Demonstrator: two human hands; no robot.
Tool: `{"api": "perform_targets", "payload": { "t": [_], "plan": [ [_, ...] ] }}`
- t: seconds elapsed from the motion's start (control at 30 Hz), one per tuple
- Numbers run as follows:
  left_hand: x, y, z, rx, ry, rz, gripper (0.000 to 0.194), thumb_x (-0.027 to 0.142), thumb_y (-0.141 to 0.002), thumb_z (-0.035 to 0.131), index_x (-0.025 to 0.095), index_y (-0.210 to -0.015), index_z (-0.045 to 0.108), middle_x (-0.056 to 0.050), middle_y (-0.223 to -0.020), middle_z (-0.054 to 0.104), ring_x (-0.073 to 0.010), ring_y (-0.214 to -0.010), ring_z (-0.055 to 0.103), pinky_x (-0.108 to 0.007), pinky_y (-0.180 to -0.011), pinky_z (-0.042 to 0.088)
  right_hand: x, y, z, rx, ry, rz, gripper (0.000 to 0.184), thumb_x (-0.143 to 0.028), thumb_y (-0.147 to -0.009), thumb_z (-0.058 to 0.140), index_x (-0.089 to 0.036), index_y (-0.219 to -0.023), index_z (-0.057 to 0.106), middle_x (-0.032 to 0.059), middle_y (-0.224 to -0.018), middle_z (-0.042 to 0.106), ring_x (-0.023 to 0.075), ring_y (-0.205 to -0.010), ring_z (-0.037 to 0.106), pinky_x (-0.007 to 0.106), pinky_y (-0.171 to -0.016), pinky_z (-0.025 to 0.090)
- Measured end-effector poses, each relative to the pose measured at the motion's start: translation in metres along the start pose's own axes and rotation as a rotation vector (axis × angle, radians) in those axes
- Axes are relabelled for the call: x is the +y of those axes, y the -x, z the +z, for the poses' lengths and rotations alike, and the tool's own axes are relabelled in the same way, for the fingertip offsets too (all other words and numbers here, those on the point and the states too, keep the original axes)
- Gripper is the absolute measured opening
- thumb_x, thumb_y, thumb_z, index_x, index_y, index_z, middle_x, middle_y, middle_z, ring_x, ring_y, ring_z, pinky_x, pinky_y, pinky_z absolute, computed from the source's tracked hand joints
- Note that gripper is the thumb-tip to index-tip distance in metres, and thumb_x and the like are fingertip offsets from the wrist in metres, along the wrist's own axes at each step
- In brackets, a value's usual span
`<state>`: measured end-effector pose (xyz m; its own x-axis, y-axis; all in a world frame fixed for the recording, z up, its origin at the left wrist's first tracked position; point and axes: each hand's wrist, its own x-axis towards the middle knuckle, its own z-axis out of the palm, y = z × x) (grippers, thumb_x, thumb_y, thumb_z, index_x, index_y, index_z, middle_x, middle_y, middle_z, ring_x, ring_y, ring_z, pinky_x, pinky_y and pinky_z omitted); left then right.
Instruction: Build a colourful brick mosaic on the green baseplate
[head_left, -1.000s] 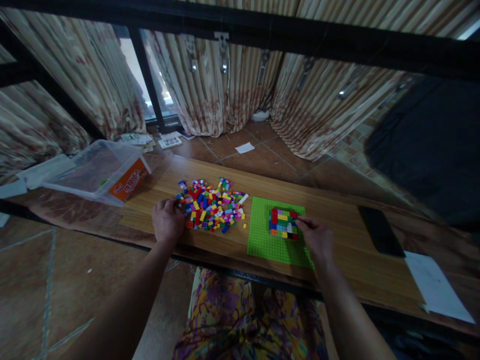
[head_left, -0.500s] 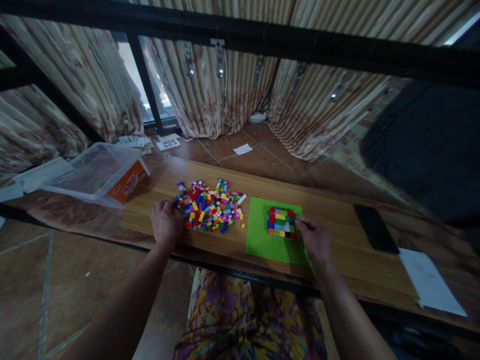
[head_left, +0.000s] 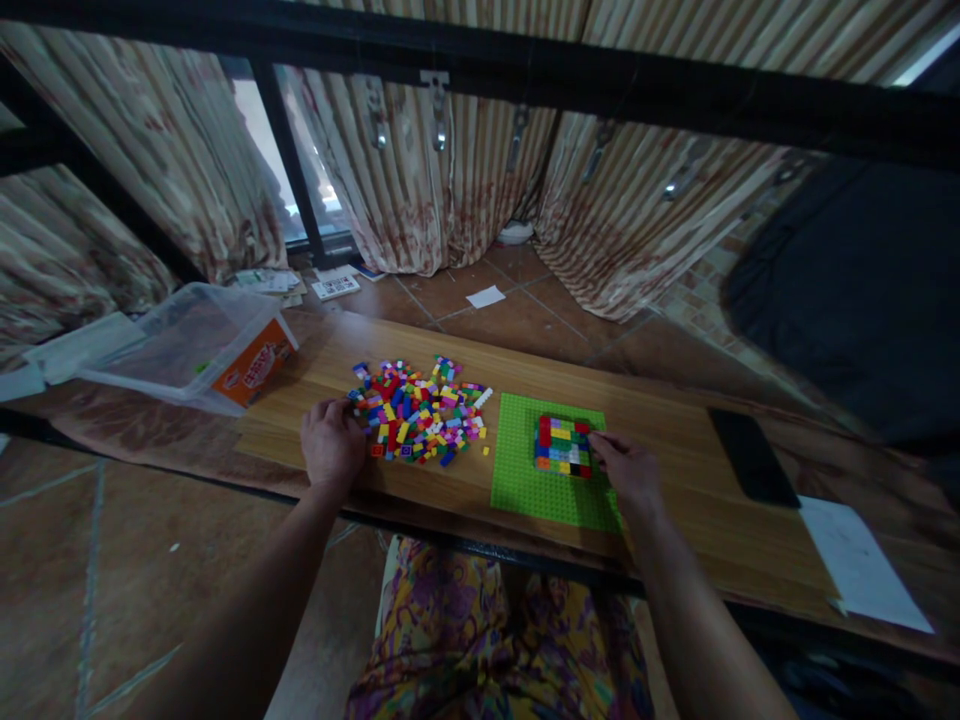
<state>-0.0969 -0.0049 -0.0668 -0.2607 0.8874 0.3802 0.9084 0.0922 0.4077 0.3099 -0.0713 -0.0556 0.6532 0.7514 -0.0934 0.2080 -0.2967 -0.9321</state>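
A pile of small coloured bricks (head_left: pixel 424 408) lies on the wooden table (head_left: pixel 675 530). Right of it is a green baseplate (head_left: pixel 525 475) carrying a flat multicoloured block of bricks (head_left: pixel 561 446). My left hand (head_left: pixel 331 446) rests knuckles up at the pile's left edge, fingers curled; anything under them is hidden. My right hand (head_left: pixel 630 472) sits on the baseplate's right side, its fingertips pressed together against the right edge of the brick block.
A clear plastic tub (head_left: pixel 191 345) with an orange label lies tilted at the table's left end. A black phone (head_left: pixel 752 456) and a white sheet (head_left: pixel 862 575) lie at the right. Curtains hang behind, papers are scattered on the tiled floor.
Both hands stay nearly where they were. The right fingertips have shifted slightly along the block's right edge. The view has tilted a little.
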Motion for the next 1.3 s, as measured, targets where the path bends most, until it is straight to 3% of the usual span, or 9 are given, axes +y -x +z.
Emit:
{"api": "perform_targets", "payload": {
  "t": [0.2,0.47,0.6,0.7,0.8,0.93,1.0,1.17,1.3],
  "plan": [
    [0.001,0.0,0.0,0.003,0.006,-0.012,0.032,0.02,-0.085,0.044,0.016,-0.104,0.07,-0.013,-0.105,0.064,-0.0288,-0.1,0.054,-0.04,-0.092,0.043,0.003,-0.004,0.003,0.006,0.019,0.009,0.04,-0.049,-0.055,0.074,-0.014,-0.075,0.074,0.0042,-0.061,0.069,0.0165,-0.054,0.06,0.028,-0.051,0.045],
    [0.002,0.0,-0.002,-0.003,0.027,-0.003,0.031,0.018,-0.084,0.044,0.016,-0.103,0.07,-0.013,-0.104,0.064,-0.0285,-0.1,0.055,-0.04,-0.093,0.042,0.007,0.004,-0.001,-0.008,0.003,-0.047,0.043,-0.053,-0.061,0.072,-0.015,-0.079,0.074,0.0074,-0.071,0.072,0.02,-0.062,0.065,0.03,-0.056,0.048],
    [0.001,0.0,-0.001,0.005,0.026,0.001,0.031,0.017,-0.084,0.045,0.016,-0.104,0.069,-0.014,-0.104,0.063,-0.0283,-0.1,0.055,-0.04,-0.093,0.043,0.011,0.017,-0.008,0.108,-0.071,-0.095,0.043,-0.054,-0.068,0.068,-0.014,-0.082,0.071,0.0086,-0.074,0.072,0.0196,-0.066,0.064,0.031,-0.061,0.048],
    [0.001,0.0,0.0,0.004,0.011,0.008,0.031,0.017,-0.084,0.046,0.015,-0.103,0.07,-0.014,-0.103,0.064,-0.0282,-0.099,0.054,-0.04,-0.092,0.043,0.003,0.038,-0.005,0.101,-0.049,-0.175,0.037,-0.05,-0.075,0.066,-0.015,-0.086,0.07,0.0087,-0.079,0.072,0.0202,-0.07,0.064,0.033,-0.066,0.049],
    [0.0,0.001,0.0,-0.003,0.001,0.006,0.03,0.017,-0.084,0.046,0.014,-0.104,0.069,-0.014,-0.102,0.064,-0.0279,-0.099,0.055,-0.039,-0.092,0.043,-0.014,0.07,0.012,-0.031,-0.004,-0.307,0.028,-0.045,-0.082,0.062,-0.019,-0.088,0.071,0.007,-0.086,0.073,0.0208,-0.079,0.066,0.034,-0.074,0.051],
    [0.001,0.001,0.001,0.006,-0.002,0.0,0.031,0.017,-0.085,0.046,0.014,-0.104,0.07,-0.014,-0.103,0.064,-0.0275,-0.099,0.055,-0.039,-0.092,0.044,-0.032,0.113,0.048,-0.373,0.102,-0.531,0.02,-0.035,-0.089,0.056,-0.023,-0.093,0.071,0.004,-0.09,0.071,0.0183,-0.082,0.065,0.031,-0.076,0.05],
    [0.0,0.001,0.001,0.008,-0.002,0.0,0.031,0.016,-0.085,0.046,0.014,-0.104,0.07,-0.013,-0.102,0.065,-0.0273,-0.099,0.056,-0.038,-0.091,0.044,-0.035,0.127,0.067,-0.474,0.165,-0.592,0.02,-0.031,-0.091,0.052,-0.024,-0.095,0.07,0.004,-0.093,0.07,0.0178,-0.085,0.065,0.03,-0.078,0.05],
    [-0.001,0.002,0.003,0.02,0.006,0.006,0.031,0.015,-0.083,0.046,0.015,-0.103,0.071,-0.012,-0.102,0.066,-0.0272,-0.098,0.056,-0.038,-0.09,0.045,-0.04,0.141,0.107,-0.475,0.43,-0.654,0.021,-0.033,-0.09,0.057,-0.021,-0.103,0.068,0.0062,-0.099,0.068,0.0213,-0.095,0.063,0.032,-0.085,0.047],
    [-0.001,0.002,0.003,0.032,0.017,0.01,0.03,0.015,-0.083,0.047,0.015,-0.101,0.07,-0.013,-0.101,0.066,-0.0273,-0.097,0.056,-0.039,-0.09,0.045,-0.046,0.141,0.123,-0.441,0.622,-0.63,0.026,-0.035,-0.087,0.063,-0.02,-0.107,0.066,0.0076,-0.103,0.067,0.0233,-0.099,0.062,0.032,-0.084,0.046]
  ]
}}
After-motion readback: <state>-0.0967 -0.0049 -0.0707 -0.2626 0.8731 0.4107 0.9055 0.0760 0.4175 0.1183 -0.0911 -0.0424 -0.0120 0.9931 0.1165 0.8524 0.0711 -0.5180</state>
